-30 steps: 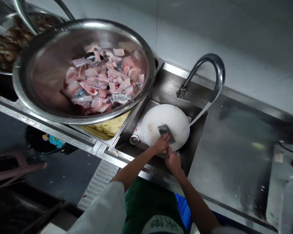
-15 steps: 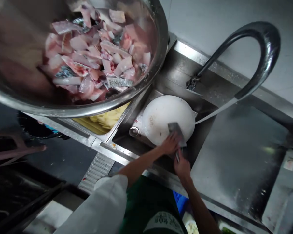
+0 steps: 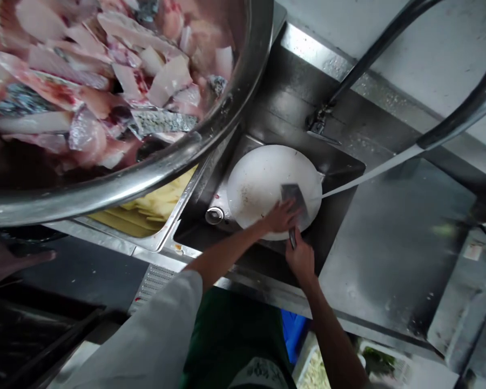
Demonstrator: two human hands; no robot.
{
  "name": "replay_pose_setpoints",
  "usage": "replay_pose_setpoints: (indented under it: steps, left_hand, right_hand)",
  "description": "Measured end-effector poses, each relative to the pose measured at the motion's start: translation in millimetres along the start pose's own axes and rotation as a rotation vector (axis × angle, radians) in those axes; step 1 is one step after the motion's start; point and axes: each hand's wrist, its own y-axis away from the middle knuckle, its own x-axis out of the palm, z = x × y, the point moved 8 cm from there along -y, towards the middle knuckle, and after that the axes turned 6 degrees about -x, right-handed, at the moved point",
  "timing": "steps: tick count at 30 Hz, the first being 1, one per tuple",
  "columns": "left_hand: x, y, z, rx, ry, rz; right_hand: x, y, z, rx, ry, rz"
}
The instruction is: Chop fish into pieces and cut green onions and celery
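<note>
My right hand (image 3: 301, 257) is closed round the handle of a cleaver (image 3: 294, 195), its broad blade pointing away from me over the sink. My left hand (image 3: 282, 216) lies against the blade, fingers stretched out across its face. Under both is a thick round white chopping board (image 3: 263, 170), with brownish marks on its left part, sitting in the steel sink (image 3: 340, 162). A stream of water (image 3: 372, 174) runs from the hose tap (image 3: 457, 124) towards the board's right edge, by the blade.
A large steel bowl (image 3: 243, 102) of cut raw fish (image 3: 105, 81) looms close at upper left. Below it stands a tray of pale yellow slices (image 3: 157, 197). A drain fitting (image 3: 214, 215) is left of the board. A flat steel worktop (image 3: 397, 248) extends right.
My view has shifted closer, so the bowl looks larger and further left. The cleaver blade sits slightly higher over the board, and my left hand is spread over it.
</note>
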Motion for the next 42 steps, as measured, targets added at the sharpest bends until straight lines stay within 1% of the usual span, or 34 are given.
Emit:
replay_pose_setpoints:
  steps: [1, 2, 3, 4, 5, 6, 9, 10, 11, 12, 13, 14, 16, 17, 18, 19, 20, 21, 24, 25, 26, 27, 28, 29, 31, 32, 33, 34, 35, 36, 39, 40, 41, 42]
  left_hand:
    - [-23.3, -22.4, 18.8, -0.014, 0.006, -0.027]
    - [-40.1, -38.9, 32.7, -0.033, 0.017, -0.047]
    - [-48.0, -46.2, 39.5, -0.052, 0.026, -0.058]
    - [-46.3, -42.9, 38.0, -0.063, 0.030, -0.059]
    - [-35.0, -28.9, 28.9, -0.070, 0.026, -0.047]
    - [-15.1, -6.3, 13.6, -0.067, 0.011, -0.016]
    - [59.5, 78.1, -34.0, -0.106, -0.008, 0.093]
    - [73.9, 98.5, -40.8, -0.132, -0.012, 0.087]
    - [79.3, 110.6, -40.1, -0.153, -0.018, 0.077]
    - [74.7, 113.6, -31.6, -0.166, -0.021, 0.068]
    - [60.0, 108.0, -14.1, -0.190, -0.025, 0.049]
    - [37.4, 95.5, 9.3, -0.216, -0.031, 0.021]
    - [-14.9, 60.0, 57.9, -0.232, -0.041, -0.036]
    - [-36.4, 43.6, 76.4, -0.232, -0.038, -0.058]
    - [-50.2, 32.3, 88.0, -0.242, -0.029, -0.071]
    - [-54.1, 27.9, 90.1, -0.256, -0.023, -0.070]
    - [-47.3, 30.8, 81.9, -0.265, -0.020, -0.052]
    - [-30.8, 40.4, 64.9, -0.271, -0.020, -0.023]
    - [42.8, 87.5, -9.6, -0.236, -0.006, 0.049]
    - [62.9, 101.1, -28.2, -0.223, 0.006, 0.067]
    - [74.5, 110.3, -36.8, -0.224, 0.011, 0.071]
    - [75.8, 114.5, -34.2, -0.236, 0.014, 0.060]
    - [67.0, 113.4, -20.6, -0.255, 0.012, 0.036]
    - [49.5, 107.9, 2.1, -0.282, 0.004, -0.002]
    - [4.0, 88.5, 56.6, -0.317, -0.021, -0.072]
    - [-16.5, 78.0, 78.7, -0.318, -0.032, -0.098]
    - [-30.7, 69.5, 91.9, -0.305, -0.036, -0.109]
    - [-37.0, 64.9, 96.0, -0.307, -0.035, -0.113]
    - [-33.6, 64.6, 89.2, -0.304, -0.033, -0.099]
    - [-21.5, 68.7, 72.8, -0.296, -0.028, -0.073]
    - [37.8, 94.1, -0.9, -0.229, 0.018, 0.025]
    - [53.5, 102.0, -18.3, -0.217, 0.034, 0.054]
    - [61.4, 107.3, -26.2, -0.217, 0.048, 0.064]
    - [60.6, 109.3, -23.5, -0.225, 0.058, 0.056]
  right_hand:
    - [-17.0, -27.7, 14.1, -0.011, 0.006, -0.045]
    - [-28.3, -47.0, 23.9, -0.027, 0.011, -0.072]
    - [-32.9, -54.8, 27.6, -0.039, 0.021, -0.087]
    - [-29.5, -49.7, 24.9, -0.048, 0.034, -0.083]
    - [-18.4, -32.3, 16.8, -0.057, 0.047, -0.062]
    - [-1.5, -5.3, 4.6, -0.067, 0.066, -0.028]
    - [57.1, 86.2, -37.9, -0.083, 0.109, 0.073]
    - [70.1, 104.1, -44.4, -0.100, 0.125, 0.101]
    - [76.5, 110.4, -45.1, -0.102, 0.147, 0.126]
    - [75.7, 104.3, -36.8, -0.117, 0.159, 0.145]
    - [68.1, 87.0, -20.8, -0.138, 0.164, 0.153]
    - [55.6, 61.5, 0.7, -0.160, 0.165, 0.152]
    - [22.5, 2.5, 44.3, -0.177, 0.162, 0.100]
    - [8.5, -21.0, 60.1, -0.178, 0.158, 0.072]
    - [-2.7, -35.1, 68.9, -0.180, 0.159, 0.030]
    - [-5.7, -37.3, 68.8, -0.186, 0.163, 0.027]
    - [-2.4, -27.7, 59.5, -0.190, 0.173, 0.038]
    - [7.7, -7.9, 42.1, -0.192, 0.186, 0.073]
    - [52.5, 73.3, -31.7, -0.166, 0.239, 0.198]
    - [64.0, 92.5, -50.2, -0.156, 0.264, 0.223]
    - [70.7, 102.1, -59.5, -0.152, 0.288, 0.235]
    - [72.5, 100.6, -57.0, -0.164, 0.296, 0.238]
    - [69.7, 88.5, -43.8, -0.183, 0.296, 0.231]
    - [63.1, 68.0, -21.5, -0.213, 0.283, 0.216]
    - [43.9, 16.5, 29.2, -0.237, 0.260, 0.178]
    - [34.0, -5.7, 49.3, -0.235, 0.255, 0.156]
    - [24.5, -20.1, 62.8, -0.242, 0.244, 0.116]
    - [19.7, -24.3, 66.5, -0.249, 0.234, 0.104]
    - [19.6, -17.9, 59.4, -0.248, 0.232, 0.110]
    - [23.8, -2.4, 43.5, -0.240, 0.235, 0.130]
    - [48.3, 64.0, -24.8, -0.190, 0.254, 0.221]
    - [53.2, 79.4, -40.8, -0.171, 0.264, 0.221]
    - [56.5, 87.1, -47.9, -0.159, 0.272, 0.225]
    - [57.4, 86.1, -44.8, -0.159, 0.276, 0.222]
